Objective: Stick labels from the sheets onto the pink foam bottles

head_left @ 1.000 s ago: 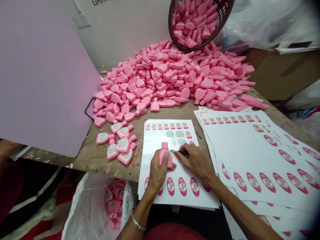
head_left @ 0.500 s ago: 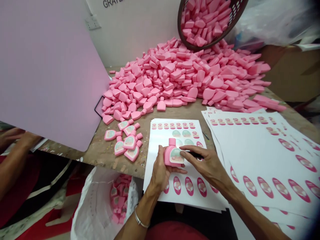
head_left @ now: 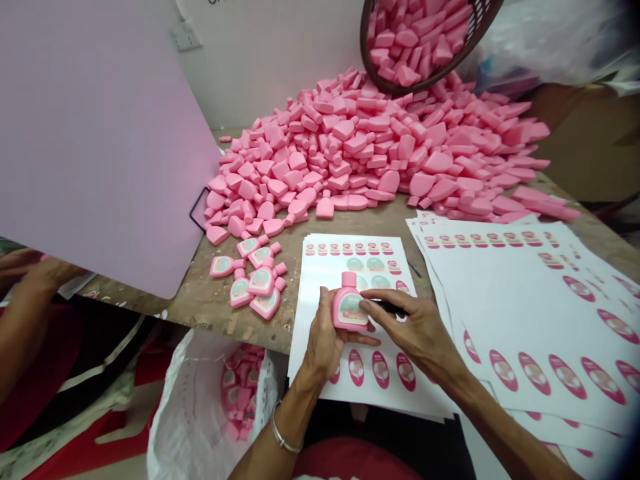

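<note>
Upright in my left hand [head_left: 323,343] is a small pink bottle [head_left: 349,281], gripped between thumb and fingers. A pale green and cream label [head_left: 352,309] covers its front. The thumb and forefinger of my right hand [head_left: 417,333] touch the label's right side. That same hand also holds a slim black tool [head_left: 393,307], whose kind I cannot make out. Beneath both hands lies a stack of sticker sheets [head_left: 309,317], printed with pink ovals and green labels. Several labelled bottles [head_left: 261,281] lie in a loose cluster to the left of the stack.
A large heap of unlabelled pink bottles [head_left: 350,143] covers the table's back, below a tilted brown basket [head_left: 367,60]. More sticker sheets [head_left: 480,293] lie right. A white sack [head_left: 173,427] with bottles stands below the front edge. A pinkish board [head_left: 100,147] partly hides another person's arm [head_left: 27,307].
The bottle has turned slightly, so its label faces me more squarely. My right fingertips remain at the label's right side. The whole view has shifted a little.
</note>
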`<action>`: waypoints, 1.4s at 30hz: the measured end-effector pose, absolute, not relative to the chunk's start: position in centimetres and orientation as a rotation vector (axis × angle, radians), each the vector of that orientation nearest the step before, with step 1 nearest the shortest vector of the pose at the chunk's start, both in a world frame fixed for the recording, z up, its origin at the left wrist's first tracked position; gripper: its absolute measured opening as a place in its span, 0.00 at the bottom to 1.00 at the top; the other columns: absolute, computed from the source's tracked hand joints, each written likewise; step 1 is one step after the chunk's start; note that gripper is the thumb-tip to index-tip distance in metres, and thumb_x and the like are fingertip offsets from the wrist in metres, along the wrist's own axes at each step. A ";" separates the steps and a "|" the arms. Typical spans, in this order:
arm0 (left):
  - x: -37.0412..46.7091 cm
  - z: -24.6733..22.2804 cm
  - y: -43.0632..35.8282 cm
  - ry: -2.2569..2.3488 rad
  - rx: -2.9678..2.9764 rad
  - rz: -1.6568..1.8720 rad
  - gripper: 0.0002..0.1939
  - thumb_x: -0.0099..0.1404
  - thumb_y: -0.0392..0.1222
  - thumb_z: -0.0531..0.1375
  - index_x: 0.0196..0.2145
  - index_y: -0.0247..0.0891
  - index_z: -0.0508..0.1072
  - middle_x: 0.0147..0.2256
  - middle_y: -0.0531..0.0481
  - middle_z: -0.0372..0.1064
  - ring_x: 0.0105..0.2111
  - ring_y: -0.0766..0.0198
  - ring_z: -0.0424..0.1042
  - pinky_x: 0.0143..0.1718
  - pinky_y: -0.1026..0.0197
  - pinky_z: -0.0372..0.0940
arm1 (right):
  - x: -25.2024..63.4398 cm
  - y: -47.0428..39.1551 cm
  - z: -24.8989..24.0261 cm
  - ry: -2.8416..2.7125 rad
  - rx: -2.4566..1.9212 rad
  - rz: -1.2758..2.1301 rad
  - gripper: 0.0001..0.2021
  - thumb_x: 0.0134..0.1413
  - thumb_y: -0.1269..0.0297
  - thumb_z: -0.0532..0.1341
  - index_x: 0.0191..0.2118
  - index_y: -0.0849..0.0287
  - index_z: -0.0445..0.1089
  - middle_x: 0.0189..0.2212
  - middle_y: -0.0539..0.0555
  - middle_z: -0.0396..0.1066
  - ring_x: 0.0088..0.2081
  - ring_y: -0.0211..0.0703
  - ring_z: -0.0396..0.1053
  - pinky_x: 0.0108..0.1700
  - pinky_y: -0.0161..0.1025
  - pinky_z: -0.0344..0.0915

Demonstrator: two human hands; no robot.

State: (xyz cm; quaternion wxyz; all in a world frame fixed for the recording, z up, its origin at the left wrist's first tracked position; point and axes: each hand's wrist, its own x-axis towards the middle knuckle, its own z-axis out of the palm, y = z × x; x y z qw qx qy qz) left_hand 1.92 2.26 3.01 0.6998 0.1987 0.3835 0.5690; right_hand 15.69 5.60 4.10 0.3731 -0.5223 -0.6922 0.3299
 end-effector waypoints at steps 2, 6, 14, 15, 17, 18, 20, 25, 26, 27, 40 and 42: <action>1.9 3.1 2.3 0.848 0.449 1.272 0.30 0.66 0.62 0.45 0.47 0.33 0.69 0.32 0.44 0.73 0.31 0.60 0.74 0.31 0.56 0.74 | 15.7 5.6 4.1 -1.777 -1.334 0.848 0.12 0.50 0.54 0.62 0.36 0.55 0.76 0.32 0.53 0.77 0.30 0.43 0.71 0.30 0.40 0.68; 1.9 3.1 2.4 0.845 0.447 1.272 0.29 0.66 0.61 0.46 0.47 0.33 0.69 0.32 0.44 0.73 0.32 0.60 0.74 0.31 0.56 0.74 | 15.7 5.6 4.2 -1.776 -1.338 0.839 0.12 0.50 0.54 0.62 0.36 0.55 0.76 0.32 0.53 0.77 0.29 0.43 0.71 0.30 0.40 0.68; 1.7 3.4 2.2 0.871 0.589 1.255 0.19 0.62 0.50 0.58 0.45 0.33 0.68 0.35 0.46 0.71 0.33 0.60 0.74 0.34 0.56 0.73 | 15.4 5.7 4.2 -1.774 -1.340 0.823 0.12 0.51 0.55 0.61 0.36 0.55 0.76 0.31 0.54 0.76 0.29 0.43 0.71 0.30 0.39 0.66; 1.7 3.4 2.1 0.883 0.633 1.250 0.18 0.61 0.47 0.60 0.45 0.34 0.67 0.36 0.47 0.71 0.33 0.61 0.74 0.34 0.57 0.73 | 15.4 5.7 4.0 -1.787 -1.339 0.799 0.12 0.52 0.54 0.61 0.37 0.56 0.75 0.31 0.54 0.76 0.29 0.43 0.71 0.30 0.40 0.66; 1.7 3.4 2.0 0.891 0.685 1.232 0.17 0.59 0.43 0.61 0.45 0.36 0.66 0.36 0.48 0.70 0.34 0.61 0.73 0.33 0.58 0.73 | 15.5 5.7 3.8 -1.867 -1.324 0.722 0.13 0.54 0.54 0.59 0.39 0.56 0.75 0.32 0.55 0.76 0.31 0.44 0.71 0.33 0.40 0.66; 1.7 3.4 1.9 0.887 0.692 1.223 0.16 0.60 0.43 0.61 0.45 0.36 0.66 0.36 0.48 0.69 0.34 0.61 0.73 0.33 0.59 0.73 | 15.6 5.7 3.8 -1.937 -1.305 0.656 0.14 0.56 0.55 0.58 0.41 0.57 0.74 0.33 0.55 0.76 0.33 0.44 0.71 0.34 0.41 0.65; 1.8 3.5 1.9 0.873 0.684 1.212 0.15 0.61 0.42 0.59 0.46 0.36 0.65 0.36 0.48 0.68 0.35 0.62 0.72 0.32 0.59 0.73 | 15.9 5.6 3.8 -2.098 -1.283 0.440 0.15 0.59 0.56 0.56 0.45 0.58 0.72 0.35 0.56 0.75 0.36 0.46 0.70 0.38 0.44 0.63; 1.8 4.0 2.0 0.810 0.648 1.222 0.12 0.62 0.40 0.58 0.43 0.34 0.65 0.38 0.46 0.67 0.33 0.65 0.70 0.31 0.59 0.73 | 17.4 6.0 4.4 -2.150 -1.558 -0.171 0.18 0.62 0.57 0.52 0.48 0.62 0.70 0.30 0.60 0.72 0.36 0.52 0.68 0.38 0.48 0.57; 1.7 4.2 2.0 0.798 0.646 1.217 0.12 0.62 0.40 0.58 0.43 0.33 0.64 0.39 0.46 0.67 0.33 0.66 0.69 0.31 0.58 0.73 | 17.7 6.2 4.5 -2.091 -1.599 -0.163 0.18 0.62 0.56 0.52 0.49 0.62 0.70 0.31 0.61 0.72 0.36 0.52 0.68 0.39 0.49 0.58; 1.7 4.3 2.0 0.790 0.644 1.207 0.11 0.62 0.40 0.58 0.42 0.33 0.64 0.39 0.46 0.67 0.32 0.66 0.69 0.32 0.57 0.73 | 17.8 6.5 4.5 -2.040 -1.601 -0.068 0.19 0.61 0.55 0.53 0.50 0.62 0.69 0.34 0.62 0.73 0.37 0.53 0.68 0.39 0.49 0.59; 1.6 3.3 1.5 0.766 0.580 1.178 0.14 0.65 0.45 0.56 0.44 0.32 0.66 0.39 0.42 0.70 0.34 0.62 0.73 0.39 0.55 0.70 | 16.6 7.5 3.2 -1.517 -1.463 1.303 0.35 0.38 0.44 0.67 0.53 0.55 0.65 0.48 0.59 0.69 0.48 0.53 0.69 0.45 0.45 0.69; 2.2 3.2 1.5 0.806 0.570 1.215 0.16 0.65 0.47 0.56 0.45 0.32 0.66 0.38 0.43 0.71 0.36 0.61 0.73 0.40 0.57 0.70 | 16.7 6.6 2.8 -1.502 -1.435 1.414 0.37 0.35 0.45 0.68 0.54 0.54 0.64 0.50 0.60 0.67 0.51 0.55 0.68 0.48 0.47 0.69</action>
